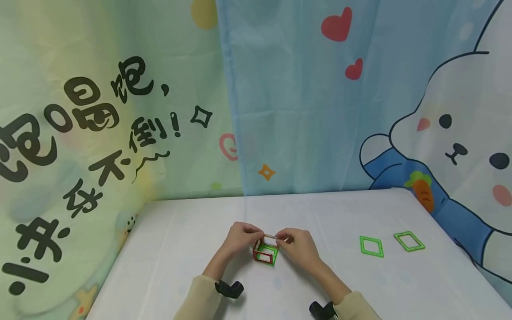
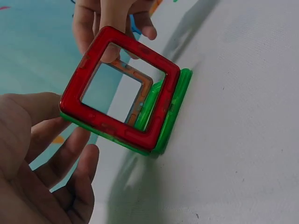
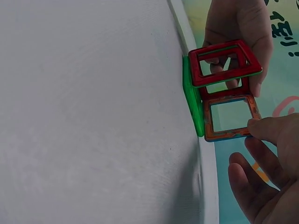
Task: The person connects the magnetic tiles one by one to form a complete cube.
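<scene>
A small box of square-framed magnetic tiles stands on the white table. Its base is a green magnetic tile (image 1: pixel 274 258). Red magnetic tiles (image 2: pixel 161 119) rise from it at the front and left, and an orange magnetic tile (image 3: pixel 209 119) stands upright at the back. My left hand (image 1: pixel 242 238) pinches the top corner of the left red tile between thumb and finger. With thumb and forefinger, my right hand (image 1: pixel 300 246) holds the upper edge of the orange tile; its other fingers are loosely bent, as the right wrist view shows.
Two loose green magnetic tiles, one nearer (image 1: pixel 372 254) and one farther right (image 1: pixel 420 247), lie flat on the white table (image 1: pixel 320 213). A printed curtain (image 1: pixel 296 98) hangs behind the table's back edge. Black wrist straps are on both forearms.
</scene>
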{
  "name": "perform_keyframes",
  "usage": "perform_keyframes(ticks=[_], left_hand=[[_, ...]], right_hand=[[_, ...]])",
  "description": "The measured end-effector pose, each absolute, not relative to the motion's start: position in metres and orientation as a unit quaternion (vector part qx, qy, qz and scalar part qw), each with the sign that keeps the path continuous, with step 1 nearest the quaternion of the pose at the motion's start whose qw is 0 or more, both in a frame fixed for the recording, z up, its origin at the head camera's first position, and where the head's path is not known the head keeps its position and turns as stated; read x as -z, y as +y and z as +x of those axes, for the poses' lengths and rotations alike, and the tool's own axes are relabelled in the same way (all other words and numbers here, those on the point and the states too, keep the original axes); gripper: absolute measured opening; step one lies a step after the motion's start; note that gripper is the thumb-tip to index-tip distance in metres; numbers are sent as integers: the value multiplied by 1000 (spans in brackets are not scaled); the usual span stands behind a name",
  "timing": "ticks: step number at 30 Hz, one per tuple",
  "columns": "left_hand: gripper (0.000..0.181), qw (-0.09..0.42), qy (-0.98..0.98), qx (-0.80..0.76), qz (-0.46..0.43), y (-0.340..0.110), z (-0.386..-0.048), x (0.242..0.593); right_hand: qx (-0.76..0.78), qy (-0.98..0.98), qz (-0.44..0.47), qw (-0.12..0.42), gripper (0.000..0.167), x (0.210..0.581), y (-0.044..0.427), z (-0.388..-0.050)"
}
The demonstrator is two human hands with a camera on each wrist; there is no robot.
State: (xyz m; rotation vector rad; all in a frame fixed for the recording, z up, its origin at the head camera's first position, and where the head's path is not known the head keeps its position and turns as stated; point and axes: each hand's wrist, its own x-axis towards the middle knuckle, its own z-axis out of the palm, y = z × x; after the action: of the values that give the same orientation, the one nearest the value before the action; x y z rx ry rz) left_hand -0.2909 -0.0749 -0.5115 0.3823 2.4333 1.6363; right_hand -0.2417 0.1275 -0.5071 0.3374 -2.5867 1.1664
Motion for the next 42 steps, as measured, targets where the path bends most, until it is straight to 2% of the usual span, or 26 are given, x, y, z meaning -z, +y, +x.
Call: perform_keyframes(ticks=[5, 7, 10, 14, 17, 23, 42], left_hand=[[13, 72, 835, -530, 127, -73, -290, 512], [13, 66, 838, -528, 125, -72, -288, 512], [14, 62, 837, -531, 119, -72, -286, 512], [14, 50, 837, -533, 112, -72, -284, 513], [13, 42, 837, -535, 111, -72, -284, 514], [12, 30, 832, -543, 112, -72, -282, 517], [14, 10, 833, -545, 97, -74, -276, 519]], right_hand=[[-394, -900, 116, 148, 12, 502, 127, -238], [-401, -899, 115, 134, 8, 498, 128, -233], [-427, -893, 120, 83, 1, 494, 129, -226], [-462, -877, 132, 5, 6, 497, 133, -220], [-487, -860, 148, -24, 7, 502, 134, -216], [-499, -850, 169, -12, 12, 507, 131, -212], [-475, -862, 175, -12, 6, 506, 134, -210]])
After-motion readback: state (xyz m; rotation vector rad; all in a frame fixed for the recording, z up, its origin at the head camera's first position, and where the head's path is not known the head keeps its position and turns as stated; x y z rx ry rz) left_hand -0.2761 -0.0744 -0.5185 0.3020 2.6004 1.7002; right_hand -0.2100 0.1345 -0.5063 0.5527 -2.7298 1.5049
